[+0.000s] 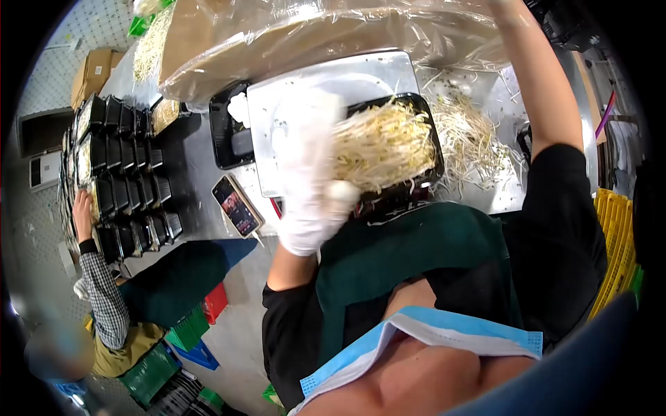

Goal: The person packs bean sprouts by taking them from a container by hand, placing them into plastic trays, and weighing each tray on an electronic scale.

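Blue mask nearest; black tray heaped, uncovered, loose sprouts alongside; left hand blurred, finger grip unclear; right hand unseen.

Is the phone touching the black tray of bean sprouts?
Apart: the head view shows the gloved left hand and metal plate between phone and sprout tray.

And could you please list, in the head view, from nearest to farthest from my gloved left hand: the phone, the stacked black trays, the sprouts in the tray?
1. Sprouts in the tray: just right of the left hand.
2. Phone: to its left.
3. Stacked black trays: farther left.
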`<state>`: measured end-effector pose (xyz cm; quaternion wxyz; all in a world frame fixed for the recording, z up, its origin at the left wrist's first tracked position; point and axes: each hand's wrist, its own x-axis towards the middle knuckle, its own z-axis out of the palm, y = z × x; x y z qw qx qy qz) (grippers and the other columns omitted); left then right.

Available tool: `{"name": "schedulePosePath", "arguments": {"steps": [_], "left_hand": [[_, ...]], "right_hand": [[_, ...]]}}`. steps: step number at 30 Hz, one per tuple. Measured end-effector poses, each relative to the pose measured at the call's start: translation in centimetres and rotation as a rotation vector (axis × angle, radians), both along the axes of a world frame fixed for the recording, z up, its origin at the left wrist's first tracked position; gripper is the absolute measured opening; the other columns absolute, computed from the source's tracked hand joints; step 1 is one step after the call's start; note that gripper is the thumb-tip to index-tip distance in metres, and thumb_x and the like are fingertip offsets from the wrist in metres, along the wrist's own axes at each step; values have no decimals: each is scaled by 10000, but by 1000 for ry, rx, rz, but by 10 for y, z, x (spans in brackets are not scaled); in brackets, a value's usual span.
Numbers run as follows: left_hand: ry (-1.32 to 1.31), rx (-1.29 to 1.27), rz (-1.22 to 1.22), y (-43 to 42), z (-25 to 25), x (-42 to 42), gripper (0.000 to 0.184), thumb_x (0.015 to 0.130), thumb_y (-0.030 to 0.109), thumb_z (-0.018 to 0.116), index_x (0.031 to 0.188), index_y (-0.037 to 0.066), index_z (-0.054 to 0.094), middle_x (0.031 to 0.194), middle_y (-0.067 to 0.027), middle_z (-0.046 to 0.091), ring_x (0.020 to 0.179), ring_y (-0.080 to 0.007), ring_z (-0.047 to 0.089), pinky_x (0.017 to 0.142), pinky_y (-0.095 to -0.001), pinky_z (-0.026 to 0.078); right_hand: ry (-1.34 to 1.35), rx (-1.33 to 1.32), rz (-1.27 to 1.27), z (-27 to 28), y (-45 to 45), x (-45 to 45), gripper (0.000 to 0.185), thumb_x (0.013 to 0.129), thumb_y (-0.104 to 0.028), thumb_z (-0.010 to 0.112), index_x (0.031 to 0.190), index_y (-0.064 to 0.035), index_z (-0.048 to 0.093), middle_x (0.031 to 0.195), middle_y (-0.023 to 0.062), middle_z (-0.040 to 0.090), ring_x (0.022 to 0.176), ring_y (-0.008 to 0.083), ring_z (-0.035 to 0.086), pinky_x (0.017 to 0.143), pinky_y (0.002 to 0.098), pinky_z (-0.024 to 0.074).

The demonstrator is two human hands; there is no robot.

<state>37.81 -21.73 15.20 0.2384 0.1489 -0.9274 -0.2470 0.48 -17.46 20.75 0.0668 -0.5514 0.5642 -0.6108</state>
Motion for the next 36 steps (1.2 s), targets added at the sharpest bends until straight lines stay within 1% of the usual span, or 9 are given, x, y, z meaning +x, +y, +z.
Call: {"name": "schedulePosePath", "arguments": {"steps": [3, 5, 7, 9, 12, 14, 18, 27, 36], "left_hand": [[721, 779, 251, -1, 28, 6, 857, 899, 602, 379, 1403, -76, 235, 1422, -276, 311, 1341, -363, 295, 1111, -499, 183], [830, 1695, -422, -52, 23, 39, 901, 886, 587, 441, 1406, -97, 170, 1444, -301, 237, 1335, -403, 288, 1088, -531, 246], [523, 1852, -509, -46, 44, 30, 830, 889, 454, 540, 1369, -140, 216, 1415, -345, 246, 1246, -421, 421, 965, -500, 441], [601, 1415, -225, -35, 39, 37, 686, 886, 311, 567, 1329, -141, 304, 1291, -329, 400, 1079, -364, 536, 836, -373, 494], [484, 821, -6, -5, 37, 41, 599, 858, 195, 618, 1306, -121, 375, 1050, -252, 628, 817, -259, 674, 671, -252, 539], [471, 672, -73, -1, 22, 39, 782, 804, 275, 707, 1363, -85, 295, 913, -185, 676, 797, -261, 687, 665, -293, 564], [374, 1053, -87, 36, 18, 46, 586, 875, 291, 631, 1260, -77, 386, 917, -194, 672, 764, -271, 690, 618, -300, 563], [369, 169, 196, -10, -18, 1, 299, 873, 186, 529, 1055, -46, 582, 1042, -183, 644, 901, -259, 617, 887, -372, 440], [6, -477, 479, -35, -60, -15, 372, 845, 200, 563, 1122, -46, 540, 1070, -185, 623, 855, -260, 617, 802, -353, 460]], "right_hand": [[-7, -101, 186, 23, 68, 96, 217, 858, -115, 584, 1044, -15, 637, 1021, 113, 661, 910, 203, 626, 778, 323, 501], [219, 21, 426, 16, 98, 128, 264, 795, -78, 594, 1044, -35, 670, 1036, 142, 667, 948, 236, 643, 796, 339, 505], [1111, 79, 147, 8, 111, 164, 308, 881, -85, 470, 1128, -68, 652, 1119, 129, 641, 1026, 254, 615, 847, 318, 483], [1030, 206, 68, -7, 125, 173, 316, 886, -103, 484, 1178, -57, 597, 1210, 151, 590, 1070, 202, 576, 911, 341, 464], [-228, 51, 253, -21, 136, 186, 453, 884, -131, 505, 1318, -10, 460, 1181, 168, 602, 1077, 190, 579, 854, 272, 475], [-95, 140, -48, -26, 150, 193, 540, 871, -132, 528, 1375, -2, 382, 1148, 168, 617, 1020, 179, 602, 819, 259, 489], [-654, -38, 304, -65, 170, 194, 605, 854, -94, 553, 1404, 4, 321, 1185, 168, 580, 1037, 169, 570, 809, 274, 474], [373, 161, -340, -76, 95, 162, 298, 881, -284, 554, 1098, -108, 658, 1058, 121, 642, 926, 225, 594, 865, 333, 457], [-442, 404, 37, -157, 79, 144, 339, 896, -292, 548, 1020, 6, 652, 1022, 126, 650, 980, 208, 589, 870, 326, 452]]}}
